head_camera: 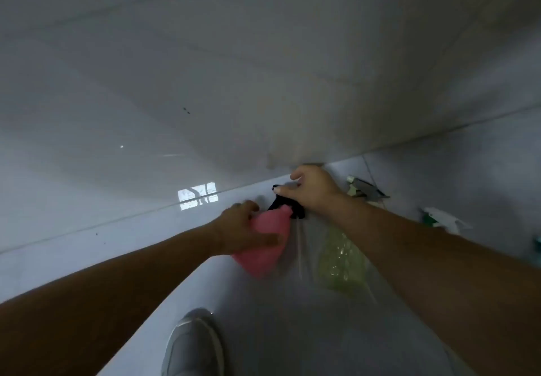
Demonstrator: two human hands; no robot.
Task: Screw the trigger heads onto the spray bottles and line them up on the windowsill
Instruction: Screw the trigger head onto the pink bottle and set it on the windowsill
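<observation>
Holding pink bottle (265,246) (contents unclear), left hand (243,229); right hand (313,189) on black trigger head (288,203).

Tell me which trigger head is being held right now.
The black trigger head, gripped by the right hand at the neck of the pink bottle. The grey one and the white-and-green one lie untouched further right.

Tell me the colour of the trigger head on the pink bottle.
Black trigger head, seen in the head view.

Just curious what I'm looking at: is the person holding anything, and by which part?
Yes. The left hand grips the pink bottle around its body; the right hand holds the black trigger head at the bottle's neck.
</observation>
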